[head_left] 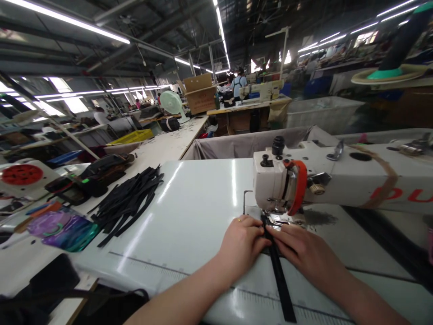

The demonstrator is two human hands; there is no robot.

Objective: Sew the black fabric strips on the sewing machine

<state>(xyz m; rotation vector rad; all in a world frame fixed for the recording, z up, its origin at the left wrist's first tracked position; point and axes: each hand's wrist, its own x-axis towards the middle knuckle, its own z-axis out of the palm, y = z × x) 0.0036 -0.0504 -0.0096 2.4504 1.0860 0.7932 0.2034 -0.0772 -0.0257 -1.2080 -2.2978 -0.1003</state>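
Observation:
A narrow black fabric strip (281, 289) runs from under the head of a white sewing machine (270, 180) toward me, its near end lying flat on the pale table. Just in front of the presser foot, my left hand (241, 241) is closed with thumb and fingers pinching the strip's left edge. My right hand (301, 246) presses the strip from the other side, its fingers together and resting on it by the metal guide plate. The needle area is partly hidden behind the fingertips and an orange guard (298, 187).
A pile of black strips (131, 198) lies at the left of the table, near a shiny purple-and-teal pouch (64, 228). A bent metal rod (244, 202) stands left of the machine head. Farther back are a fan (171, 103), a cardboard box (200, 94) and a person (238, 85).

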